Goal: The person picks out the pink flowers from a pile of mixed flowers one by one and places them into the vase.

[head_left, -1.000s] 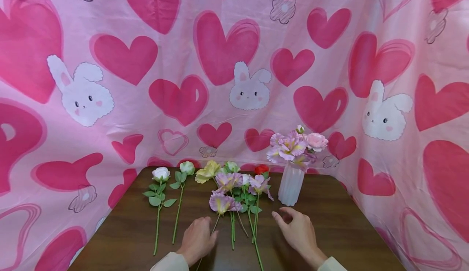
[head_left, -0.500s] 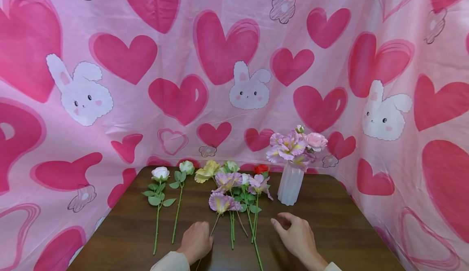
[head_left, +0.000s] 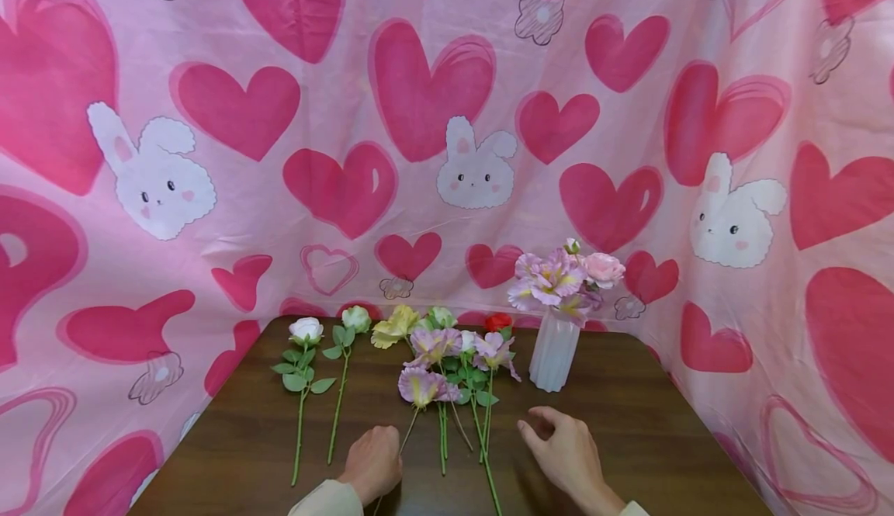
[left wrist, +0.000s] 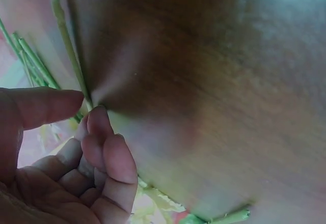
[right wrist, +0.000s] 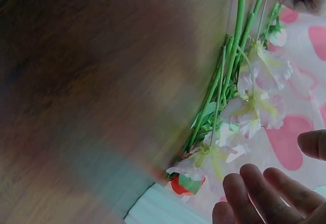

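My left hand (head_left: pixel 373 460) pinches the thin stem (left wrist: pixel 71 48) of a purple-and-yellow artificial flower (head_left: pixel 422 386) between thumb and fingertips. The flower's head lies on the table, pointing away from me. Nothing is in my right hand (head_left: pixel 567 452), whose fingers are relaxed and bent, apart from the flower stems to its left. Beyond that hand stands a white ribbed vase (head_left: pixel 554 354) with purple flowers (head_left: pixel 550 277) and a pink flower (head_left: pixel 604 269) in it.
More artificial flowers lie mid-table, among them a yellow flower (head_left: pixel 395 327), a purple flower (head_left: pixel 494 351) and a red flower (head_left: pixel 498 322). At the left lie a white rose (head_left: pixel 306 331) and a pale green-white one (head_left: pixel 356 319). A heart-patterned cloth (head_left: pixel 433 81) hangs behind the brown table (head_left: pixel 230 454).
My left hand has drawn slightly left and its fingers have closed on the stem. My right hand has come a little nearer to me. The flowers look unmoved.
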`<state>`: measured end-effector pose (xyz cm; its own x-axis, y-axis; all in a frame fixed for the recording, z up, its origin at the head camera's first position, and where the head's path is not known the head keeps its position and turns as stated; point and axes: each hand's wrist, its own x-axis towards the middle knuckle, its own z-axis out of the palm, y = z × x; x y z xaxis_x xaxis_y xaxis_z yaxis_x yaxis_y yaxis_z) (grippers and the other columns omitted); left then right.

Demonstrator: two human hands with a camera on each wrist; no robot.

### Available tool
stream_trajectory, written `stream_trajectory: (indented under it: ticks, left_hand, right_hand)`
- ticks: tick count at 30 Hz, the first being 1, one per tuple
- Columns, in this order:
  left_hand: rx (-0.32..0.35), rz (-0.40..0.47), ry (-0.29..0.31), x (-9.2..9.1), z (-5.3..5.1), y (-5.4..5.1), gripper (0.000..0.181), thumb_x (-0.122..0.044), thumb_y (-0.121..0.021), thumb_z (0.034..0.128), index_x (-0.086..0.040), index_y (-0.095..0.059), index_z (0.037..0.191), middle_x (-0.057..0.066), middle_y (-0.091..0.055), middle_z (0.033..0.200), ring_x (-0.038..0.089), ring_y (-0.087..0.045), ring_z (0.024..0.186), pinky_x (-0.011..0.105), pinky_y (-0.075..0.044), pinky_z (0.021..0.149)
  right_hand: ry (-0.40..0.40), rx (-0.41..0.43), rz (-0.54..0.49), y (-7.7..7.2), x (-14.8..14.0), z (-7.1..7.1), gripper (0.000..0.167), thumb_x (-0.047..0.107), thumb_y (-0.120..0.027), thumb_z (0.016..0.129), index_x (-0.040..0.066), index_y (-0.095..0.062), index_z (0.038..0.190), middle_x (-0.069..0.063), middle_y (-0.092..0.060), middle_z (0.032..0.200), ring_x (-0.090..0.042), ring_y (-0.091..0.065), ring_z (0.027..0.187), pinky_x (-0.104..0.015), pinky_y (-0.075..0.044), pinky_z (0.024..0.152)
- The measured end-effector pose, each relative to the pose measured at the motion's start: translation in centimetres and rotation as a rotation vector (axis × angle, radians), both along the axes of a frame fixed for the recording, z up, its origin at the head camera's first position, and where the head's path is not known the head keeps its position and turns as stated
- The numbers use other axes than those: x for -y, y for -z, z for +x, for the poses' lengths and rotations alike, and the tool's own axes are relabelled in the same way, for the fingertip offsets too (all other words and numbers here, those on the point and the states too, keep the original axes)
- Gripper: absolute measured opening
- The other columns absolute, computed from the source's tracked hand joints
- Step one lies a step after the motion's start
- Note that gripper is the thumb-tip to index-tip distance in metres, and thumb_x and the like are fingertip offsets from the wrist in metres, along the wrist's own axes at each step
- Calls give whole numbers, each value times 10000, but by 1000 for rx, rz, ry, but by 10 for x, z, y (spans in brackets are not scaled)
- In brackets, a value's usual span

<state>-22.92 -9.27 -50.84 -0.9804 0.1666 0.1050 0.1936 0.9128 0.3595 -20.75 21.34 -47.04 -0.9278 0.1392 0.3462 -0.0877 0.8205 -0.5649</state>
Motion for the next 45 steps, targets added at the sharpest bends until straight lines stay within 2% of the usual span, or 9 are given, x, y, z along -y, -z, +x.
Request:
stream_trajectory:
  ticks: [4,11,15,23,30,37,39,45]
  left_hand:
    - [-7,-15,4,-1,0,-1,286,9,-721,770,-111,-506,625,15,-545,625,178,-539,592,439,-504,570]
    - [-53,-74,17,3,-1,-1,319,31,-760,743,-119,-499,640,39,-581,652,236,-610,620,459,-517,566]
    - [-14,-103,-1,3,-1,-3,293,26,-734,792,-113,-513,659,52,-599,679,252,-624,649,468,-529,598]
    - [-21,-154,3,3,0,-2,226,16,-733,781,-91,-557,688,80,-631,717,288,-651,700,484,-544,647]
    - [29,-163,16,5,0,0,309,8,-756,748,-128,-517,607,52,-625,701,260,-639,678,474,-546,629]
    - [113,-109,-9,8,0,-4,271,25,-759,776,-98,-544,664,46,-598,718,233,-606,683,488,-536,646]
    - [100,-96,-16,9,0,-6,274,36,-751,784,-94,-536,675,44,-592,717,231,-607,685,485,-535,643]
    - [-20,-61,-45,9,-2,-8,277,26,-754,774,-85,-505,722,56,-560,702,280,-637,693,485,-531,627]
  right_hand:
    - [2,13,-5,0,0,0,224,343,-819,866,204,-789,1039,130,-646,763,-49,-564,659,-332,-454,599]
    - [5,24,0,2,1,0,218,355,-823,858,219,-789,1025,119,-673,797,-55,-580,687,-343,-471,621]
    - [4,32,1,3,1,0,218,351,-819,858,212,-788,1023,113,-674,799,-56,-576,680,-344,-469,611]
    - [6,50,-4,3,2,1,218,355,-815,857,211,-786,1019,107,-678,808,-57,-583,694,-347,-473,621]
    - [5,58,-8,4,1,1,210,358,-814,858,217,-786,1010,117,-673,804,-59,-590,706,-348,-473,621]
    - [0,40,-5,4,2,1,190,341,-819,851,218,-787,992,123,-673,794,-62,-604,722,-351,-479,631]
    - [0,36,-6,4,2,1,188,341,-821,849,220,-789,989,124,-679,798,-63,-611,729,-355,-483,635]
    - [-3,32,-9,3,3,0,190,346,-821,849,222,-791,990,127,-683,801,-63,-617,734,-352,-486,638]
